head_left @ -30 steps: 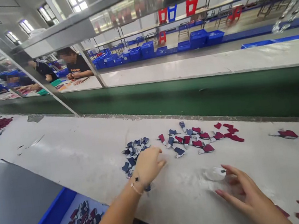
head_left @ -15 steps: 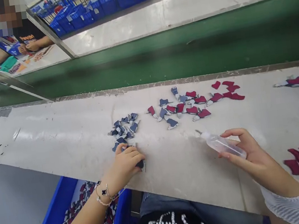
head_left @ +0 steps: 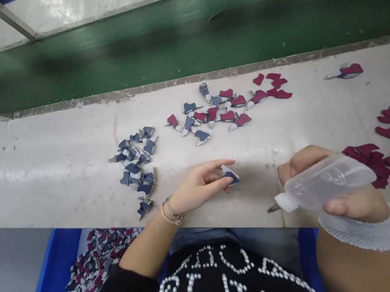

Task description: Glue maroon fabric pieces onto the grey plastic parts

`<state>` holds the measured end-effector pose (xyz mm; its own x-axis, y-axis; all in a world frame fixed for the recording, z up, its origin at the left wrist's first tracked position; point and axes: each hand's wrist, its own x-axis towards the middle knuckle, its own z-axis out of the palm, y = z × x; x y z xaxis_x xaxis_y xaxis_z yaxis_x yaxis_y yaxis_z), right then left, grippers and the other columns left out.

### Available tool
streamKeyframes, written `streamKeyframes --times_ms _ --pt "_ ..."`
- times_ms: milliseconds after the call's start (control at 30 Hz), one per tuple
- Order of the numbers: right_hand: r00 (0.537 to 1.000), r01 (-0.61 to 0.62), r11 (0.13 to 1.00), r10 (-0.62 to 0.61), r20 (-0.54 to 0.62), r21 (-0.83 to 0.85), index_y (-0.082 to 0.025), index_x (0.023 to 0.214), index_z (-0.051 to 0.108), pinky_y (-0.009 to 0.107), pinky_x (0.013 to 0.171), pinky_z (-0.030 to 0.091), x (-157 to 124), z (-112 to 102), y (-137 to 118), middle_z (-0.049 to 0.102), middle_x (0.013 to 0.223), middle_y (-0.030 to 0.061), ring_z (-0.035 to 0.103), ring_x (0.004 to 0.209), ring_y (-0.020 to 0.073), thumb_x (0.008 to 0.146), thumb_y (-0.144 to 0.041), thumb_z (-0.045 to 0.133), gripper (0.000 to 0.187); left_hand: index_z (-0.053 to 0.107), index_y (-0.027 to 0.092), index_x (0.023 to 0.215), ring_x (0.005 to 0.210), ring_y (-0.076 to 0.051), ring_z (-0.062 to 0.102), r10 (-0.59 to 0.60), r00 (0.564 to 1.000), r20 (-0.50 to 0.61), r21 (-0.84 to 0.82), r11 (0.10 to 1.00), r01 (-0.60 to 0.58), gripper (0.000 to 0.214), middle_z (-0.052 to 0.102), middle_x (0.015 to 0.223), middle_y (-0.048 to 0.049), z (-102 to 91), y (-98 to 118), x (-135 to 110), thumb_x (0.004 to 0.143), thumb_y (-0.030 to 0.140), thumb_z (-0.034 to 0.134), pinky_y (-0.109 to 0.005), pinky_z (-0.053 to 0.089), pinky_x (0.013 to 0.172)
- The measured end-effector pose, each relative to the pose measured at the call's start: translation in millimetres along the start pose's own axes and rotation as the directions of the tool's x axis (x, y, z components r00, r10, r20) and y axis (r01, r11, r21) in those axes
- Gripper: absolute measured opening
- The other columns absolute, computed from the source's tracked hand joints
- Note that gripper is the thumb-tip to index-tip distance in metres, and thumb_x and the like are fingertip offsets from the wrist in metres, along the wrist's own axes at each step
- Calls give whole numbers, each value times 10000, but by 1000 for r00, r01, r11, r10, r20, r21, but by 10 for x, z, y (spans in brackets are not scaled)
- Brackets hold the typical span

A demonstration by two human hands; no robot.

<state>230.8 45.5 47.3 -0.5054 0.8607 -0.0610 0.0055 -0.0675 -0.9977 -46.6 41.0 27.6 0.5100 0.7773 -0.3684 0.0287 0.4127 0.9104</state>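
Note:
Between the fingers and thumb of my left hand is a small navy and light-grey moulded part, held just above the table. My right hand grips a clear plastic squeeze bottle, its white cap and dark nozzle pointing left and slightly down. To the left of my left hand lies a pile of similar navy and grey parts. Beyond my hands is a group of parts with navy or maroon faces. Maroon flat pieces lie beside my right hand, partly behind the bottle.
A long white table runs across, backed by a green panel. One maroon-topped part lies at the far right. Below the table's front edge at left, a blue bin holds many parts. A metal post stands at upper left.
My left hand has left the navy pile and come right with a part. My right hand has turned the bottle and drawn it nearer my body. The view has tilted downward.

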Motion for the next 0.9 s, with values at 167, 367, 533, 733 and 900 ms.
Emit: streamKeyframes --times_ms 167,367,533,733,900 --pt "1000 -10 998 8 20 65 -263 1015 586 273 498 469 88 69 84 607 682 -5 612 603 168 809 -552 756 393 608 205 1223 550 -82 593 0 996 -84 61 998 5 413 622 649 53 32 -82 52 868 373 739 -199 473 566" --pt "999 7 990 -12 38 138 -277 1120 609 276 617 498 190 157 136 660 828 0 652 741 165 838 -460 773 375 742 184 1099 515 -36 448 -110 993 -51 -179 979 99 323 612 683 26 35 -164 112 895 429 698 -192 390 525" --pt "988 29 974 -63 144 226 -284 1104 604 310 665 526 333 374 167 676 885 4 660 760 172 849 -471 753 350 770 171 1070 494 -16 341 -125 989 83 -401 904 148 431 579 650 36 46 -215 131 772 478 819 -175 277 455" --pt "991 36 965 -68 113 261 -305 1165 588 282 643 485 301 386 117 615 841 -16 614 767 151 892 -466 712 340 764 207 1028 824 -132 671 -94 994 61 -516 849 112 431 731 1028 -44 22 -263 105 671 401 909 -270 594 757" --pt "991 137 983 -136 -11 127 -310 1123 637 293 505 489 172 284 -69 660 799 1 621 646 173 825 -316 775 328 696 273 1156 947 -157 755 4 988 154 -560 824 83 276 754 1018 -31 18 -285 106 900 370 727 -200 618 741"
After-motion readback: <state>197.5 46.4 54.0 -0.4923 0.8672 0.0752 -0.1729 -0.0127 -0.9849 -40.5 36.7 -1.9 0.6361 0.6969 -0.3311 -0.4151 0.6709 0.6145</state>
